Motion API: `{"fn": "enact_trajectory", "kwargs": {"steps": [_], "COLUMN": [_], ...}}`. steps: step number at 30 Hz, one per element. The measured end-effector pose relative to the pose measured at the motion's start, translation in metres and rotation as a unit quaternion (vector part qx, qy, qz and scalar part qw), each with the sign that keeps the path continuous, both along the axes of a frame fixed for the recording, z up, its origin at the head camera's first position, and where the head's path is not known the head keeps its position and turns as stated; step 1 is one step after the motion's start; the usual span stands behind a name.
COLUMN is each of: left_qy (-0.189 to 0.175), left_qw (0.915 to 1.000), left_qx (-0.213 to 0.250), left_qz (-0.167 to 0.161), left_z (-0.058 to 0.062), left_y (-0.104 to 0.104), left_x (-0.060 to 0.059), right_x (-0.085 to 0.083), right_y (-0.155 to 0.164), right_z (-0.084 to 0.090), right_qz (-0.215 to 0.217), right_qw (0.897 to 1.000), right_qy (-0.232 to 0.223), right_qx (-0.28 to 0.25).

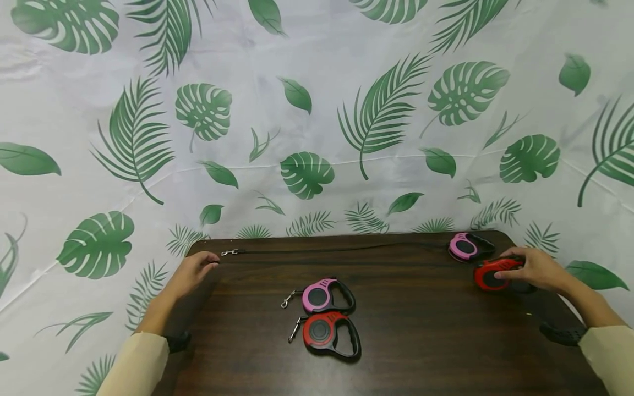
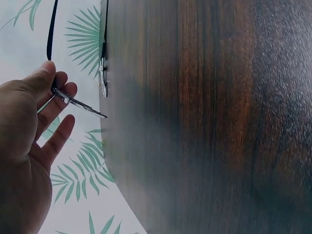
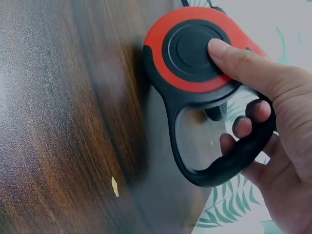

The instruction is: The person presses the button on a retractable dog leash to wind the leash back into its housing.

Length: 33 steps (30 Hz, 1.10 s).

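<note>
My right hand (image 1: 537, 269) grips a red and black retractable dog leash (image 1: 484, 276) at the right of the table. In the right wrist view its thumb rests on the round black centre, with other fingers curled through the handle (image 3: 214, 170). At the far left, my left hand (image 1: 194, 272) pinches the end of a thin black cord (image 2: 51, 29) between thumb and fingers. A metal snap hook (image 2: 78, 104) sticks out from these fingertips. The cord runs across the table towards the red leash.
Behind the red leash lies a pink retractable leash (image 1: 463, 248), its cord drawn out leftward to a snap hook (image 1: 230, 252). Another pink leash (image 1: 316, 297) and another red leash (image 1: 319, 331) lie mid-table (image 1: 421, 330). A leaf-print cloth (image 1: 307, 126) hangs behind.
</note>
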<state>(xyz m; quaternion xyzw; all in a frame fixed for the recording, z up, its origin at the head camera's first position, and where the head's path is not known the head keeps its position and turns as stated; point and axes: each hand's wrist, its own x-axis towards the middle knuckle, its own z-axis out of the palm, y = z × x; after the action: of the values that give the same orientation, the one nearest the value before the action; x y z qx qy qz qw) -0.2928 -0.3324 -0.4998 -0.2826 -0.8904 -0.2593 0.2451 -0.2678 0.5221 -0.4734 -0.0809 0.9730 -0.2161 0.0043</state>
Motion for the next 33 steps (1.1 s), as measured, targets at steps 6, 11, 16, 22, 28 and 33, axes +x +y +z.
{"fn": "enact_trajectory", "kwargs": {"steps": [6, 11, 16, 22, 28, 33], "left_qy": [-0.003, -0.006, 0.000, 0.012, 0.010, -0.002], "left_qw": [1.0000, 0.9999, 0.9999, 0.9999, 0.9999, 1.0000], "left_qx": [0.001, 0.009, 0.016, 0.008, 0.005, 0.006], "left_qz": [0.004, 0.003, 0.000, 0.005, 0.005, 0.002], "left_z": [0.004, 0.007, 0.009, 0.010, 0.012, 0.015], "left_y": [-0.004, -0.007, -0.010, -0.013, -0.017, -0.020], "left_x": [0.002, 0.003, 0.006, 0.006, 0.009, 0.011], "right_x": [-0.001, 0.000, 0.002, 0.004, 0.003, 0.005], "right_y": [-0.001, -0.001, -0.001, 0.003, 0.006, 0.007], "right_z": [0.003, 0.001, 0.001, 0.001, 0.002, 0.002], "right_qz": [-0.003, -0.004, 0.003, -0.011, -0.027, -0.017], "right_qw": [1.000, 0.999, 0.998, 0.996, 0.988, 0.968], "right_qy": [-0.017, -0.018, -0.024, -0.034, -0.046, -0.041], "right_qx": [-0.005, -0.030, -0.061, -0.086, -0.143, -0.248]}}
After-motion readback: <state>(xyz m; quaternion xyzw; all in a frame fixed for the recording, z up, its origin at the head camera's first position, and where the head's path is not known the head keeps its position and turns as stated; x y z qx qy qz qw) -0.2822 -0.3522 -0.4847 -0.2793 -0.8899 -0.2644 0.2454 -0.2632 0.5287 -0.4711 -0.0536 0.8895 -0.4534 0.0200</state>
